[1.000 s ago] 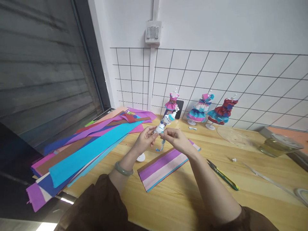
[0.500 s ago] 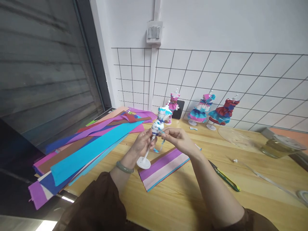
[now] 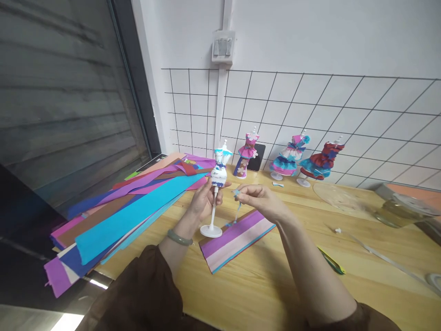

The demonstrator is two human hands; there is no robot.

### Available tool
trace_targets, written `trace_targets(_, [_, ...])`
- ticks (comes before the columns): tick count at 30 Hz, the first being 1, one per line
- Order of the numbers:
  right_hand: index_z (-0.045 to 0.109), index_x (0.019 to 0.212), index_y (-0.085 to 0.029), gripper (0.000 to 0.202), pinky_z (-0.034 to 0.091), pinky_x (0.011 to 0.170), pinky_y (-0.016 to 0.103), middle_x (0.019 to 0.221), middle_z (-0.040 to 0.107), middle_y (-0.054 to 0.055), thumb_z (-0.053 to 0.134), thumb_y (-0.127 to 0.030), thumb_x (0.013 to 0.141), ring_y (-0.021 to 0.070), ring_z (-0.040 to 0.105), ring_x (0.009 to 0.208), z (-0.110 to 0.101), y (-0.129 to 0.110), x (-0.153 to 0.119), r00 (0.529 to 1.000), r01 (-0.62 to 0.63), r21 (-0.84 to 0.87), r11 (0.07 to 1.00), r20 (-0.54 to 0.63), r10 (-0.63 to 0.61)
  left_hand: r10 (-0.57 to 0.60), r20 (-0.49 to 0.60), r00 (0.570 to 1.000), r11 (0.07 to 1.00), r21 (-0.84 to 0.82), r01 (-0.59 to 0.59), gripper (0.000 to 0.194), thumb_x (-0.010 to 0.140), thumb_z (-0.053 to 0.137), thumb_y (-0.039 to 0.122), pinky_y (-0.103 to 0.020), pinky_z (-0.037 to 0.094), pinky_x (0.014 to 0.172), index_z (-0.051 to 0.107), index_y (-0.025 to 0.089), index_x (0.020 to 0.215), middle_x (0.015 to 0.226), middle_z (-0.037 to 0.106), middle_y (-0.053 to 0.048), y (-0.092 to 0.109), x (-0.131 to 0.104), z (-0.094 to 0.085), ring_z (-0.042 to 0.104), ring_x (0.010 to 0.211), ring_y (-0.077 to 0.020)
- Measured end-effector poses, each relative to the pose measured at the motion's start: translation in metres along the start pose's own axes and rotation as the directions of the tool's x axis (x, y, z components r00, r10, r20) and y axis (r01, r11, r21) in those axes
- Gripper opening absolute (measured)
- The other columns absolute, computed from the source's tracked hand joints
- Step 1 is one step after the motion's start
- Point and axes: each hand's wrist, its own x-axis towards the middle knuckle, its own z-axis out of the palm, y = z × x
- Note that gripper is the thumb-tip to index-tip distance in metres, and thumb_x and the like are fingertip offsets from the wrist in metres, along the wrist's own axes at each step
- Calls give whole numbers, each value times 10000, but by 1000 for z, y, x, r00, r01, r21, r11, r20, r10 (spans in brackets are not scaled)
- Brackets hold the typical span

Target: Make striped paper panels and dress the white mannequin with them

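My left hand [image 3: 204, 198] is closed around the lower body and pole of a small white mannequin [image 3: 219, 172], which stands nearly upright over its round white base. Bits of blue and turquoise cling to its chest, waist and hips. To its right, my right hand [image 3: 255, 197] pinches a thin, curling light-blue strip [image 3: 239, 209] that hangs down, apart from the mannequin. Under the hands lies a folded stack of crepe paper [image 3: 237, 239] with purple, pale pink and blue bands.
Long coloured paper strips [image 3: 138, 200] cover the left side. Dressed mannequins [image 3: 287, 156] and a dark phone [image 3: 257, 157] stand by the wall grid. A yellow-green cutter [image 3: 332, 262], a tape roll [image 3: 404, 209] and a white ribbon [image 3: 382, 257] lie at right.
The mannequin has moved left and turned more upright in my left hand. My right hand has come away from it with the light-blue strip.
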Motion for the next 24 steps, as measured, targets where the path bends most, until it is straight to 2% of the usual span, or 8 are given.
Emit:
trace_targets(4, [594, 785, -176, 256, 380, 504, 231, 570, 506, -53, 664, -406, 697, 67, 443, 480, -1, 5, -3, 993, -113, 30, 993, 35, 112, -33, -31, 999, 995, -99, 30, 283, 842, 483, 367, -190, 465, 540, 556, 135, 987, 909, 642, -117, -1, 5, -9, 560, 582, -79])
trace_targets(7, [581, 809, -171, 284, 433, 565, 251, 600, 571, -37, 699, -382, 662, 86, 531, 527, -6, 13, -9, 986, -167, 88, 982, 25, 166, -53, -87, 995, 993, -106, 44, 255, 847, 482, 335, -190, 477, 568, 565, 134, 979, 954, 638, -127, 0, 8, -13, 575, 601, -78])
trace_targets(10, [596, 768, -161, 278, 456, 636, 269, 643, 625, -13, 731, -356, 623, 111, 593, 609, -21, 20, -18, 978, -208, 68, 976, 6, 208, -49, -112, 993, 995, -89, 39, 231, 840, 497, 312, -190, 484, 578, 573, 137, 970, 966, 639, -121, 0, 9, -15, 579, 591, -71])
trace_targets(13, [619, 747, -151, 292, 465, 669, 279, 674, 652, 1, 768, -320, 561, 122, 609, 643, -55, 27, -30, 966, -253, 24, 967, -53, 254, -32, -119, 992, 996, -86, 22, 220, 851, 479, 286, -196, 494, 591, 575, 135, 978, 985, 636, -118, 0, 10, -17, 585, 601, -70])
trace_targets(16, [638, 756, -152, 319, 471, 665, 276, 687, 661, 9, 785, -307, 520, 124, 606, 654, -102, 37, -47, 928, -333, -21, 943, -187, 323, -37, -124, 992, 997, -75, 28, 221, 858, 465, 272, -200, 500, 577, 577, 133, 987, 988, 636, -116, 0, 13, -20, 589, 600, -75])
trace_targets(19, [650, 764, -161, 344, 480, 632, 261, 707, 664, 24, 796, -310, 490, 126, 597, 653, -151, 50, -69, 828, -479, -81, 874, -371, 420, -54, -133, 990, 998, -46, 49, 234, 864, 449, 268, -209, 505, 575, 572, 134, 1011, 982, 637, -121, -1, 15, -21, 590, 601, -83])
trace_targets(21, [651, 740, -151, 334, 479, 582, 253, 693, 663, 47, 795, -320, 490, 126, 590, 620, -176, 59, -84, 772, -556, -101, 825, -429, 468, -55, -135, 989, 998, -22, 53, 243, 870, 433, 263, -212, 507, 579, 569, 128, 1021, 988, 634, -132, -1, 15, -21, 589, 604, -86])
trace_targets(24, [644, 670, -135, 304, 463, 505, 251, 648, 662, 84, 769, -370, 523, 130, 578, 550, -199, 74, -103, 710, -644, -135, 753, -473, 522, -55, -135, 989, 998, 17, 58, 258, 877, 414, 262, -213, 508, 576, 561, 126, 1039, 998, 630, -146, -3, 15, -21, 588, 603, -90])
